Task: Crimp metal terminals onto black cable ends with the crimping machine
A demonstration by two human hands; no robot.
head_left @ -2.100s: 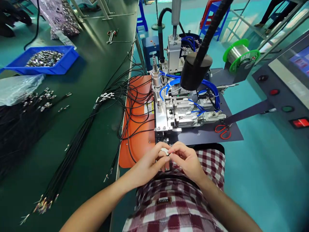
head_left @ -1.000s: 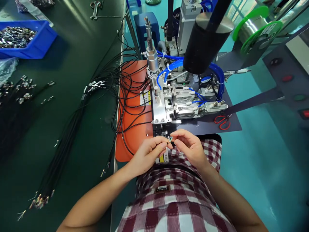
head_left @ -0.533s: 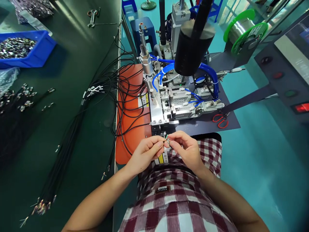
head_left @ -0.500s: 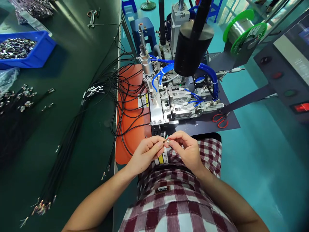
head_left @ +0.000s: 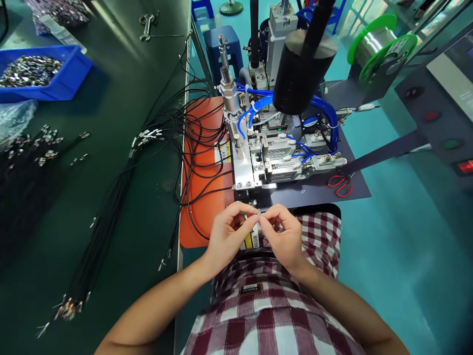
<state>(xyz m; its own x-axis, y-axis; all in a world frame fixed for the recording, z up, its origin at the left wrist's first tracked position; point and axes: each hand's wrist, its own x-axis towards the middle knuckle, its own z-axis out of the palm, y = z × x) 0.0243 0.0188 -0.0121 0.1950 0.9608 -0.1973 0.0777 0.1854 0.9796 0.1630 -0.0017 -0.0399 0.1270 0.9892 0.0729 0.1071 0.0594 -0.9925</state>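
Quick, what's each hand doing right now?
Left hand: closed, pinching a tiny piece, mostly hidden.
Right hand: closed, fingertips pinching at the same tiny piece.

small pale piece, mostly hidden, between fingers

The held part was pale, the tabletop dark green, the tray blue, the cables black, the machine cover orange, the wire spool green and silver, the scissor handles red, and the garment checked maroon and white.
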